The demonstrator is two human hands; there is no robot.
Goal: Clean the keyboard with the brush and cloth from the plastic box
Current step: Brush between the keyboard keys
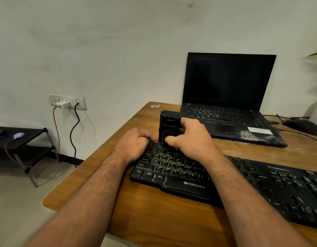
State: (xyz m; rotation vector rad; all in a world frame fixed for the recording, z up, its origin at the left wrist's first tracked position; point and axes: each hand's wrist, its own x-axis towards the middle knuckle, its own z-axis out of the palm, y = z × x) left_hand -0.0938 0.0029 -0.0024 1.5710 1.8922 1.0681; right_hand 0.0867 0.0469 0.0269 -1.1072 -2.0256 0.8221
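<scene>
Looking across the wooden desk [154, 211], we see our keyboard [189, 175] lying long-axis along the near edge, running toward the right corner. We judge the task barely begun: no brush or cloth shows yet, so brushing and wiping are still ahead. Our plastic box [167, 127] stands upright on the keyboard's far left corner. Our right hand [191, 138] grips it, fingers curled around its side; our left hand [134, 145] is fisted beside its base, contents unclear.

Dim, soft light; bowed, blurred edges
</scene>
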